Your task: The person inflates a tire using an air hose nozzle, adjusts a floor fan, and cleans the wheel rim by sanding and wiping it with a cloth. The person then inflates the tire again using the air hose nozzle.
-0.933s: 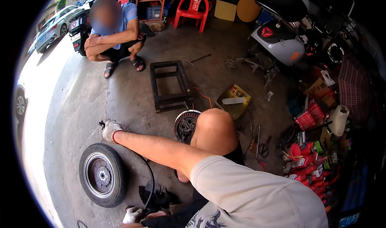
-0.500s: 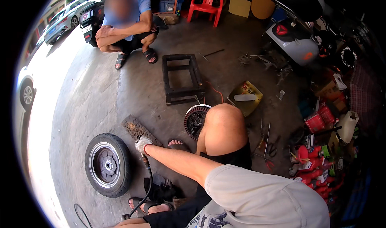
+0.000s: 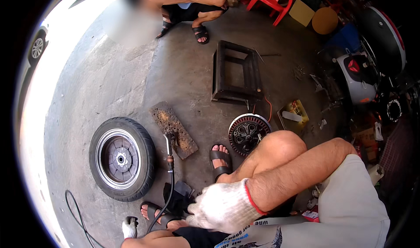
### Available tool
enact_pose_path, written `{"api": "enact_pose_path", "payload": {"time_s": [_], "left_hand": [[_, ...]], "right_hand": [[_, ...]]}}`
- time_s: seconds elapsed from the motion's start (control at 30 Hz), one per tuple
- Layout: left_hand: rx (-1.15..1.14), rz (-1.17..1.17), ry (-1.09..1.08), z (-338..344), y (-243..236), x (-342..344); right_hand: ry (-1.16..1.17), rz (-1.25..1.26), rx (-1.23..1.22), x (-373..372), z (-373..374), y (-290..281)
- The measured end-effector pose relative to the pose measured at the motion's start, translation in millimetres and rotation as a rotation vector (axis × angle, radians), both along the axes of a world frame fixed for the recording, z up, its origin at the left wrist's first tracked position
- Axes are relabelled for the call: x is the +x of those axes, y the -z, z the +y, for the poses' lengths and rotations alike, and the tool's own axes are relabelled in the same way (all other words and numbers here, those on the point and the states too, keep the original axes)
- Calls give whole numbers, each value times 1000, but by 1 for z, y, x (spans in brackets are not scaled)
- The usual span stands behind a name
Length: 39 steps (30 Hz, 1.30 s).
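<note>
Grey, stained concrete floor (image 3: 131,77) spreads across a workshop yard, bright daylight washing its left edge. Low in the view, the person's right hand (image 3: 225,206) wears a white knit glove with a red cuff band; the bare forearm runs from the right, crossing in front of the raised knee, and the wrist bends down so the gloved fingers curl toward the black clump of cloth or tool (image 3: 177,200) lying on the floor just above the sandalled foot. How far the grip is closed, and whether it has hold of anything, cannot be told, since the fingertips are hidden against that dark object. The left hand (image 3: 129,228), also gloved in white, shows only at the bottom edge beside a thin black hose; its grip cannot be judged either.

That hose (image 3: 168,182) rises from near the foot to a torch head (image 3: 168,138) resting on a rusty flat metal plate (image 3: 173,130). Just left of the plate lies a small tyre on its silver wheel (image 3: 122,158), flat on the floor. Right of the plate, near the knee, sits a round black motor hub (image 3: 248,133), and beyond it a dark square metal frame (image 3: 236,75). Another person squats at the top, arms folded over the knees.
</note>
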<state>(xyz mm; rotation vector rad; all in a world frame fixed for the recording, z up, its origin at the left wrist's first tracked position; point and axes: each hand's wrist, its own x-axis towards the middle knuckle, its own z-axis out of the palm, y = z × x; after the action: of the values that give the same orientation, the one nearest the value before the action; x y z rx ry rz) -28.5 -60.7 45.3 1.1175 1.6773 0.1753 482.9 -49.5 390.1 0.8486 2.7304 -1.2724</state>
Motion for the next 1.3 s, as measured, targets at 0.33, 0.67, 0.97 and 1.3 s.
{"api": "enact_pose_path", "payload": {"time_s": [0.33, 0.67, 0.97, 1.3], "left_hand": [[-543, 119, 328, 90, -37, -14], [-357, 165, -147, 43, -273, -32], [-660, 147, -561, 58, -602, 48], [-279, 56, -24, 201, -679, 344]], "right_hand": [[90, -126, -125, 9, 128, -1], [312, -132, -547, 11, 144, 30], [1294, 310, -584, 70, 46, -122], [1832, -303, -994, 265, -110, -209]]}}
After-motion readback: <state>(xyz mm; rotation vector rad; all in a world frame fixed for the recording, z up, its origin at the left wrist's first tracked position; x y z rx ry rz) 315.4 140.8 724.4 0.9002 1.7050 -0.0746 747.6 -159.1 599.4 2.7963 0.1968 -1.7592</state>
